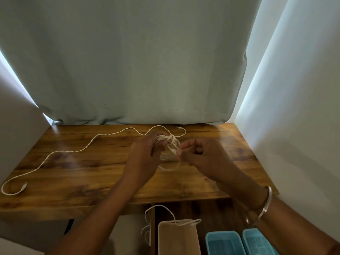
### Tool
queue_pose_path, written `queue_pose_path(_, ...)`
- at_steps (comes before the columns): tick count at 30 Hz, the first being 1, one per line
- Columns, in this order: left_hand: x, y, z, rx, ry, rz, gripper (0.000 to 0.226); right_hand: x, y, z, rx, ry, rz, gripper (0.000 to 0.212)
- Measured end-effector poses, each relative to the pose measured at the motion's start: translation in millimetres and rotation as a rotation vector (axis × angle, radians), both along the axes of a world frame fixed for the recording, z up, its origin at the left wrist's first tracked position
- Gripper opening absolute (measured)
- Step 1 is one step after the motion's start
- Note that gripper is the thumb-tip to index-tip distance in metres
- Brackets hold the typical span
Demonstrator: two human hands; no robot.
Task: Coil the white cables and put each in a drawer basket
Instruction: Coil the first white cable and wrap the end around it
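Observation:
A coil of white cable (170,150) hangs between my hands above the middle of the wooden table (92,172). My left hand (145,157) grips the coil's loops. My right hand (204,155) pinches a strand of the same coil at its right side. A long white cable (73,151) trails loose from near the coil across the table to a plug (24,186) at the front left. Another white cable (165,210) drapes over the beige basket (176,238) below the table's front edge. Two blue baskets (223,242) (257,242) sit to its right.
A grey-green curtain (138,61) hangs behind the table. White walls close in on the left and right. The baskets sit in an open dark drawer (211,212) under the table's front edge. I wear bangles (265,203) on my right wrist.

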State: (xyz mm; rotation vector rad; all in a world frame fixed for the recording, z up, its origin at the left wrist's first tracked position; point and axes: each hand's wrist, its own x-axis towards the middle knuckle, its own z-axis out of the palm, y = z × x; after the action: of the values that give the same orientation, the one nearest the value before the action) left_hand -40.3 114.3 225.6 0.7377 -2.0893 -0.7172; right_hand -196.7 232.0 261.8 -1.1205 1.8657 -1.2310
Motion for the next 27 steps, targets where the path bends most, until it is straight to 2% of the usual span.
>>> queue_pose_path(2, -4, 2, 4, -0.050, 0.005, -0.035, 0.020, 1, -5, 0, 0.093, 0.091, 0.050, 0.006)
queue_pose_path(3, -5, 2, 5, -0.067, 0.002, -0.039, 0.020, 2, -7, 0, 0.129, 0.198, 0.089, 0.007)
queue_pose_path(5, -7, 1, 6, -0.063, 0.002, -0.039, 0.021, 3, -8, -1, 0.131, 0.456, 0.148, 0.022)
queue_pose_path(7, -7, -6, 4, -0.029, 0.004, -0.033, 0.020, 2, -8, 3, 0.062, 0.605, 0.171, 0.027)
queue_pose_path(11, -5, -16, 2, 0.054, 0.020, -0.003, 0.023, -10, -11, 13, 0.035, 0.556, 0.172, 0.027)
queue_pose_path(16, 1, -20, 0, 0.060, 0.050, 0.011, 0.024, -16, -6, 15, -0.009, 0.587, 0.241, 0.023)
queue_pose_path(19, 1, -21, -6, 0.106, 0.070, 0.021, 0.020, -20, -8, 16, -0.054, 0.536, 0.211, 0.020)
queue_pose_path(22, -6, -18, -14, 0.332, 0.171, -0.047, 0.020, -31, -17, 1, -0.070, 0.454, 0.119, 0.015)
queue_pose_path(25, -16, -13, -22, 0.546, 0.243, -0.084, 0.021, -33, -23, -29, -0.067, 0.040, -0.005, 0.015)
queue_pose_path(27, -26, -8, -28, 0.687, 0.262, -0.074, 0.023, -30, -27, -49, -0.072, -0.127, -0.022, 0.021)
